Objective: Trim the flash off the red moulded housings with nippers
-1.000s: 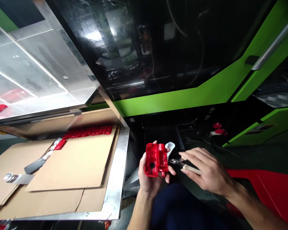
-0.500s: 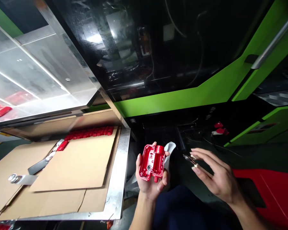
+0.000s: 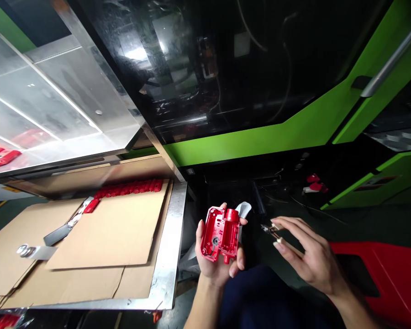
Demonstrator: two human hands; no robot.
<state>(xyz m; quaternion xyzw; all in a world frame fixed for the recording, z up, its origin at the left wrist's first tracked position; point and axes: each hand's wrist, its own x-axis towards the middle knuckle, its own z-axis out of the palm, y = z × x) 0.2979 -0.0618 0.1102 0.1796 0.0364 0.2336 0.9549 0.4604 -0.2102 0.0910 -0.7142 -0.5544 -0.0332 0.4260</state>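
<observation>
A red plastic housing (image 3: 213,235) lies in my left hand (image 3: 212,273), hollow side up, with the fingers wrapped around its edges. Its open inside shows ribs, holes and a dark round spot. To the right, my right hand (image 3: 310,256) holds a small pair of nippers (image 3: 270,230) by the light-coloured handles. The nippers' jaws point left toward the housing but stay apart from it. Most of the handles are hidden by the palm and fingers.
At left, a metal table (image 3: 166,278) bears cardboard sheets (image 3: 123,233) with a row of red parts (image 3: 132,188) along the far edge. A metal shelf (image 3: 65,87) rises behind. A green-and-black machine (image 3: 239,145) stands ahead. A red object (image 3: 397,278) is at right.
The housing has tilted slightly in my left hand and shifted a little to the right. My right hand with the nippers has barely moved.
</observation>
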